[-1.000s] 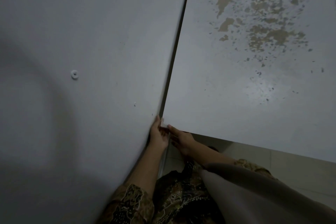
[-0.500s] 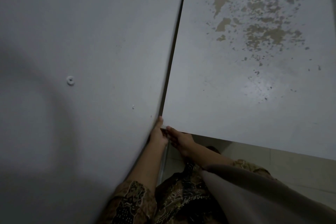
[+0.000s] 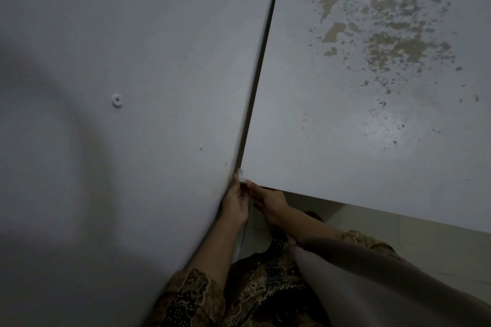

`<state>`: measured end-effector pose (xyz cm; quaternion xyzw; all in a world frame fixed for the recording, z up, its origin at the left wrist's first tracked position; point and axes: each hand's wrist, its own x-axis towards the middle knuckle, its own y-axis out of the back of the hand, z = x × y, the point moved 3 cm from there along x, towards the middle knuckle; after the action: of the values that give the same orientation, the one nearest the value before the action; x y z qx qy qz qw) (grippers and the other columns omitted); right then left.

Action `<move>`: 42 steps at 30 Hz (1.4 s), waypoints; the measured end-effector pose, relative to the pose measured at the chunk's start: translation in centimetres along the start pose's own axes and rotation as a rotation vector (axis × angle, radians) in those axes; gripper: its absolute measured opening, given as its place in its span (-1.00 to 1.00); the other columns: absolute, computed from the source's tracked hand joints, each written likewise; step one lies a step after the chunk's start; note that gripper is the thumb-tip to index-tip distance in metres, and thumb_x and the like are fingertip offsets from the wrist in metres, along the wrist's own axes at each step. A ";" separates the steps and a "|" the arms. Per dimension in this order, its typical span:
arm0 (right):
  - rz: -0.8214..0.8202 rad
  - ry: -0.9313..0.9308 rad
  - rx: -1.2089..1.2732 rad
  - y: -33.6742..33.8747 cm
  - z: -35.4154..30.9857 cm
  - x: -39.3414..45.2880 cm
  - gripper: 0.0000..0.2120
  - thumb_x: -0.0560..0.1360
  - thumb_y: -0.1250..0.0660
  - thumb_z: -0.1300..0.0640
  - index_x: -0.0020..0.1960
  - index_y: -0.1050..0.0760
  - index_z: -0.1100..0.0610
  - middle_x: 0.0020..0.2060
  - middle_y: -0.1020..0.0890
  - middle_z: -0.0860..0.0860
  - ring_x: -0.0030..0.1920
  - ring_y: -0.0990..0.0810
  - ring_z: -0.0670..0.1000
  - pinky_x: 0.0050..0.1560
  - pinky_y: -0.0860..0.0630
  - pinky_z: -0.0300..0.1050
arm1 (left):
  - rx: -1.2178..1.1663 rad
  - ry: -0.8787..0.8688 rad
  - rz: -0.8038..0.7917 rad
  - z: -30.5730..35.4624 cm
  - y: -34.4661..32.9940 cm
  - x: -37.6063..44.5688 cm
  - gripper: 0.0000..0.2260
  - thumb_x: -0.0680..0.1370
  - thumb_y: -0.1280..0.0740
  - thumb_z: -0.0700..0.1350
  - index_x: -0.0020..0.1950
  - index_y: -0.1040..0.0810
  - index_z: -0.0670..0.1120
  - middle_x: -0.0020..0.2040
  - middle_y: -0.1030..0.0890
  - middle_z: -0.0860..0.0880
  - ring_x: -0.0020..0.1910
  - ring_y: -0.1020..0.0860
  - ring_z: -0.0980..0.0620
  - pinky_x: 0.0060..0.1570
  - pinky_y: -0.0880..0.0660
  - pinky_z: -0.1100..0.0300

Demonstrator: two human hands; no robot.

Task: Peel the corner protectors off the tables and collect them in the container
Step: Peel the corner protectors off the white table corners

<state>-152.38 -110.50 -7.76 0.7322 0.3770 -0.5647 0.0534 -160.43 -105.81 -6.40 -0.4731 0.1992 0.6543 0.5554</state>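
Two grey tables meet along a dark gap: the left table and the right table, whose top has worn brown patches. A small pale corner protector sits on the near left corner of the right table. My left hand reaches up beside the gap, thumb and fingertips pinching at that protector. My right hand comes from under the right table's edge, its fingertip touching the same corner. No container is in view.
A small white ring-shaped piece lies on the left table. Pale floor tiles show below the right table's front edge. My patterned sleeves and a grey cloth fill the lower middle.
Both hands stay at the table corner; the fingers have shifted slightly around the protector. The view has drifted a little, so the white ring appears higher than half a second ago.
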 end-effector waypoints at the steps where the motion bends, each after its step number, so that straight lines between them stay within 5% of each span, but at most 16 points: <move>1: 0.011 0.011 -0.004 0.0 0.0 0.0 -0.61 0.36 -0.55 0.12 0.14 -0.61 0.21 -0.02 -0.71 0.02 -0.01 -0.65 -0.07 -0.12 -0.51 -0.20 | 0.003 -0.004 0.000 0.0 -0.1 0.0 -0.79 0.63 -0.18 -0.12 0.15 -0.54 -0.18 0.05 -0.62 -0.06 0.00 -0.62 0.08 -0.03 -0.55 0.26; 5: 0.056 0.050 -0.021 0.1 0.2 0.1 -0.58 0.33 -0.58 0.09 0.12 -0.61 0.24 -0.03 -0.71 0.06 -0.03 -0.66 -0.06 -0.14 -0.54 -0.23 | 0.031 0.006 0.020 0.5 -0.6 0.1 -0.83 0.64 -0.16 -0.16 -0.01 -0.54 -0.14 -0.29 -0.69 0.09 -0.32 -0.65 0.22 -0.32 -0.57 0.39; 11: 0.095 0.108 -0.063 0.2 0.2 0.3 -0.52 0.30 -0.60 0.06 0.14 -0.60 0.25 -0.03 -0.70 0.07 -0.02 -0.67 -0.04 -0.17 -0.57 -0.24 | 0.063 0.003 0.078 0.9 -1.8 -0.1 -0.68 0.62 -0.19 -0.20 0.36 -0.43 -0.22 0.13 -0.52 -0.10 0.19 -0.49 -0.04 0.10 -0.41 0.21; 17: 0.072 0.097 -0.060 0.2 0.4 0.3 -0.64 0.36 -0.56 0.10 0.09 -0.60 0.19 -0.05 -0.70 0.06 -0.05 -0.66 -0.04 -0.14 -0.57 -0.19 | 0.028 0.035 0.067 1.1 -1.2 -0.2 -0.91 0.56 -0.31 -0.16 -0.07 -0.59 -0.14 -0.26 -0.66 -0.05 -0.20 -0.57 0.03 -0.32 -0.56 0.30; 27: 0.050 0.100 -0.100 0.3 0.1 0.2 -0.61 0.35 -0.57 0.06 0.12 -0.61 0.17 -0.05 -0.71 0.03 -0.05 -0.67 -0.06 -0.18 -0.56 -0.23 | 0.062 0.039 0.090 0.5 -1.3 -0.1 -0.85 0.52 -0.38 -0.09 -0.03 -0.58 -0.16 -0.11 -0.63 -0.09 -0.12 -0.59 0.03 -0.23 -0.52 0.26; 39: 0.059 0.082 -0.090 0.4 0.1 0.1 -0.52 0.35 -0.57 0.07 0.19 -0.57 0.21 -0.05 -0.69 0.04 -0.04 -0.65 -0.02 -0.12 -0.58 -0.17 | 0.041 0.078 0.075 0.8 -2.0 -0.4 -0.85 0.55 -0.33 -0.09 -0.05 -0.58 -0.18 -0.18 -0.66 -0.11 -0.17 -0.61 -0.01 -0.27 -0.54 0.19; 42: 0.062 0.078 -0.079 0.3 0.1 0.1 -0.53 0.34 -0.57 0.07 0.19 -0.57 0.20 -0.05 -0.69 0.03 -0.03 -0.65 -0.02 -0.15 -0.56 -0.18 | 0.003 0.060 0.052 1.0 -2.0 -0.6 -0.87 0.56 -0.31 -0.12 -0.07 -0.57 -0.17 -0.32 -0.69 -0.06 -0.32 -0.65 0.05 -0.41 -0.55 0.30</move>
<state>-152.26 -110.71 -8.03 0.7624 0.3779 -0.5184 0.0851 -159.03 -104.76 -4.87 -0.4863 0.2289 0.6537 0.5327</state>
